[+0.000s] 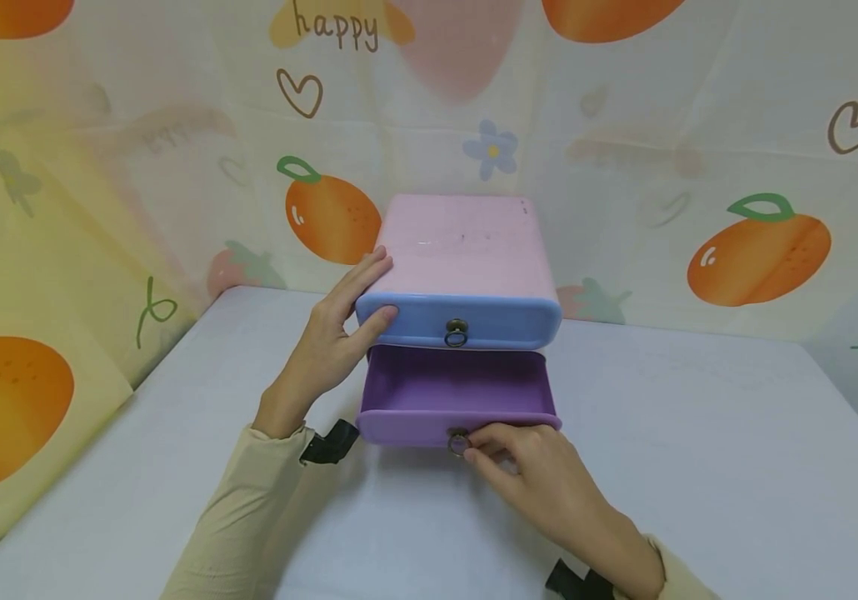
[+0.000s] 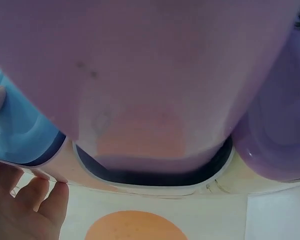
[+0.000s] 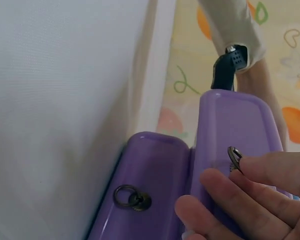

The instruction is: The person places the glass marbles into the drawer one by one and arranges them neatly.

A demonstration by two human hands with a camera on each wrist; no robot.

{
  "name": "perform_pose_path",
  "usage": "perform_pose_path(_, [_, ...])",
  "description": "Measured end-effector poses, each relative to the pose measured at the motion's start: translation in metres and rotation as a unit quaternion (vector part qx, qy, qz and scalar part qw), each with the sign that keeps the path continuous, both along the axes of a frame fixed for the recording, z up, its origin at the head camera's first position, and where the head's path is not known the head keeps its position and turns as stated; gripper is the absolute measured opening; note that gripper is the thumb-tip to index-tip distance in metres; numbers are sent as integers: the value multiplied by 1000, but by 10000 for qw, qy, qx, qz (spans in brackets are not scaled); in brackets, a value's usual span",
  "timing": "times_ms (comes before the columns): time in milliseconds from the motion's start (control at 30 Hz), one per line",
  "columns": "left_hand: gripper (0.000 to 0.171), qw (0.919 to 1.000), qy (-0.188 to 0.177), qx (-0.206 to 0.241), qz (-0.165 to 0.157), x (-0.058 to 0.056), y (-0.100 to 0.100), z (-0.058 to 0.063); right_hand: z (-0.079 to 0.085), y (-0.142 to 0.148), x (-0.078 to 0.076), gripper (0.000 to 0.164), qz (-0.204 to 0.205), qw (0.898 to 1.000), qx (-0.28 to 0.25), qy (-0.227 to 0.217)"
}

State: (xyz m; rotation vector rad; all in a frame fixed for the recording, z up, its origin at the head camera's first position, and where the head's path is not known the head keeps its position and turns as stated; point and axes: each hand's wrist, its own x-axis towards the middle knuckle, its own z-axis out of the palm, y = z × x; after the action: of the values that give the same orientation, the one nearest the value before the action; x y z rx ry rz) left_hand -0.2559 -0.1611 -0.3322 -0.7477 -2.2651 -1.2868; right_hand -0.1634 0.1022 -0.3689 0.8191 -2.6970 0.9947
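Note:
A small drawer cabinet (image 1: 466,250) with a pink top stands before me. Its top blue drawer (image 1: 511,323) sits closed, while the purple middle drawer (image 1: 399,427) is pulled out, with no contents visible inside. My right hand (image 1: 541,467) pinches that drawer's metal ring pull (image 3: 234,158) between thumb and finger. A second purple drawer (image 3: 150,160), closed and with its own hanging ring (image 3: 125,196), lies below in the right wrist view. My left hand (image 1: 331,333) rests along the cabinet's left side, fingers extended, thumb against the blue front.
The cabinet stands on a white-covered table (image 1: 699,433). Behind it hangs a fruit-patterned cloth (image 1: 586,108), which continues along the left side. Black wrist mounts (image 1: 330,442) sit at both sleeves.

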Motion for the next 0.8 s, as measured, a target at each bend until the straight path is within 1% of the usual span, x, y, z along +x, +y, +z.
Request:
perform_pose_path(200, [56,10000,20,36,-7,-1,0,-1,-2,0,-3,8,-107,9998,-117,97])
perform_pose_path(333, [56,10000,31,31,6,-1,0,-1,-4,0,-8,8,-101,9996,-206,150])
perform_pose_path(467, [57,10000,11,19,10,0,0,-1,-8,2,-14,9,-52,9993,-352,126])
perform_pose_path(600, [57,10000,4,40,-15,0,0,-1,-11,3,-18,15,-2,9985,-496,230])
perform_pose_path(800, [57,10000,18,60,-59,-1,0,0,-15,7,-24,21,181,9977,-560,331])
